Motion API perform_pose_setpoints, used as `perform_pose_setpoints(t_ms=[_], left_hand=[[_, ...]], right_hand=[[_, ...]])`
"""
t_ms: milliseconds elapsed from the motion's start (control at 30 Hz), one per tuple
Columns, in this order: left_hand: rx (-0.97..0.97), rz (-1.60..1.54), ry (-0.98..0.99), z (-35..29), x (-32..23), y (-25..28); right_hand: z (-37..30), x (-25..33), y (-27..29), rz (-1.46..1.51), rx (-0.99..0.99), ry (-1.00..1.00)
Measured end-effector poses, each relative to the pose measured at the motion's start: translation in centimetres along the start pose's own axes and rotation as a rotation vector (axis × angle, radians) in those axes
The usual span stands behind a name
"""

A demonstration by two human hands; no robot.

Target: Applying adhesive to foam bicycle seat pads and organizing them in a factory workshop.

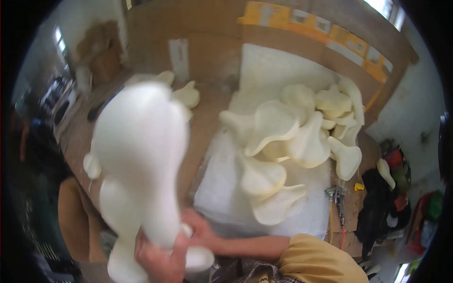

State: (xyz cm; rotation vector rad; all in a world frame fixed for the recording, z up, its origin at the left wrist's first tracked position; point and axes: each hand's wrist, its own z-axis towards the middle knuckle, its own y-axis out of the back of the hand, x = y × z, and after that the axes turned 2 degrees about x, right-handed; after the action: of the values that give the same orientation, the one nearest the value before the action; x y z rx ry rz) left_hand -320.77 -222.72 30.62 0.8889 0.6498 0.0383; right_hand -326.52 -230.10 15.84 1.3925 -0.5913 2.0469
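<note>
The left hand (158, 259) grips the narrow end of 1 cream saddle-shaped piece (139, 122), raised left of the pile (273, 125); the right hand (203, 232) (fingers mostly hidden, grip unclear) is beside it.

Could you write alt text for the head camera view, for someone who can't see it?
A person's left hand grips the narrow end of a large, pale, saddle-shaped piece, the right hand close beside. Rightward, similar cream pieces lie heaped on a white sheet, near a metal tool.
</note>
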Motion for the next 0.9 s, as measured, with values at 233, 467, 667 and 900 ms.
perform_pose_setpoints(t_ms=[233, 467, 667, 900], left_hand=[[0.189, -1.037, -0.119, 15.5, -19.5, -13.6], [0.667, -1.787, 0.541, 16.7, -22.1, -28.0], [0.986, -1.612, 0.918, 9.6, -15.2, -34.8], [1.276, -1.611, 0.842, 6.5, -11.3, -34.3]], right_hand=[[8.1, 10.2, 32.9, -0.524, -0.761, 0.242], [5.7, 14.8, 58.7, -0.936, -1.123, 0.461], [6.4, 14.4, 65.2, -1.014, -1.32, 0.541], [7.2, 6.1, 74.6, -1.365, -1.155, 0.268]])
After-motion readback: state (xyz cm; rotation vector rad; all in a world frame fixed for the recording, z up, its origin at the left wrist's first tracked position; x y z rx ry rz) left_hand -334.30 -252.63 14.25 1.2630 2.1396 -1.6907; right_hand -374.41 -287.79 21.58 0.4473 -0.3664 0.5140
